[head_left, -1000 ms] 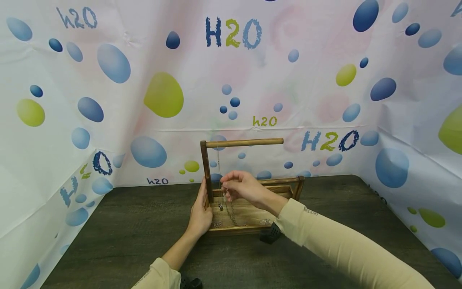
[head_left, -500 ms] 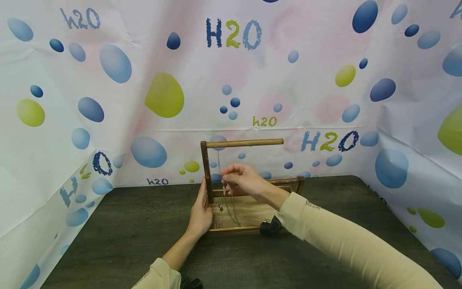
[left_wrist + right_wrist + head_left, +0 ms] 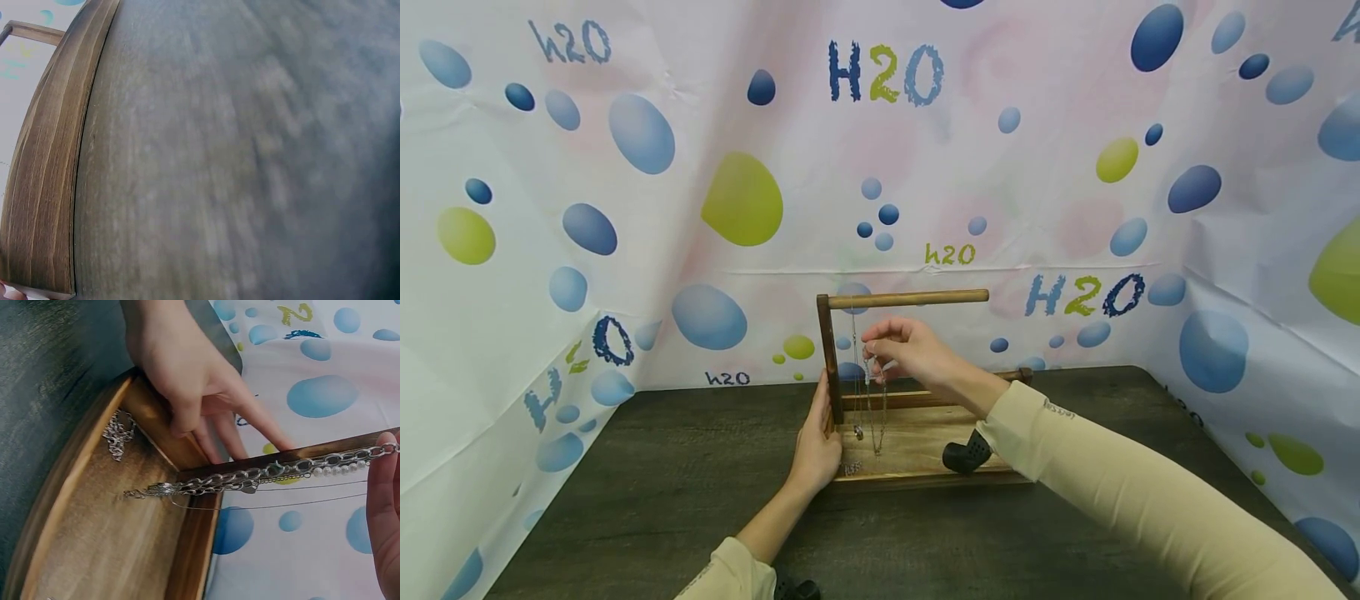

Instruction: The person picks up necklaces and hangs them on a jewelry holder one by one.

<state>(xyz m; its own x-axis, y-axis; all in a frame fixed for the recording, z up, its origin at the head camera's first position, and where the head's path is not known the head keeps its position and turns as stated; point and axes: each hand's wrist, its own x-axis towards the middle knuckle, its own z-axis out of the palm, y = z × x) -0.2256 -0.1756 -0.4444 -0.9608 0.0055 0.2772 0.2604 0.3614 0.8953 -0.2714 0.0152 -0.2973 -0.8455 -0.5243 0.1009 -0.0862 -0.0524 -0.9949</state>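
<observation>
My right hand (image 3: pixel 917 357) pinches a silver chain necklace (image 3: pixel 882 429) between thumb and fingers; it hangs in a loop over the tray of a wooden jewelry stand. The right wrist view shows the chain's large links (image 3: pixel 269 470), with small white pearls (image 3: pixel 340 469) near the right fingertips (image 3: pixel 382 500). Left of it, a thin necklace (image 3: pixel 854 358) with a small pendant hangs from the stand's upper bar (image 3: pixel 910 298). My left hand (image 3: pixel 818 442) rests against the stand's left side, fingers straight along the post (image 3: pixel 828 358). In the left wrist view, the wooden side (image 3: pixel 50 156) appears.
A small heap of chain (image 3: pixel 117 434) lies in the tray's (image 3: pixel 917 477) front left corner. A lower bar stands at the back right, partly behind my right arm. A black wrist camera (image 3: pixel 966 454) hangs below the right sleeve. Dark tabletop (image 3: pixel 700 467) surrounds the stand.
My right hand has risen toward the upper bar, carrying the chain necklace. The necklace's lower end has lifted and swung left. My left hand stays put.
</observation>
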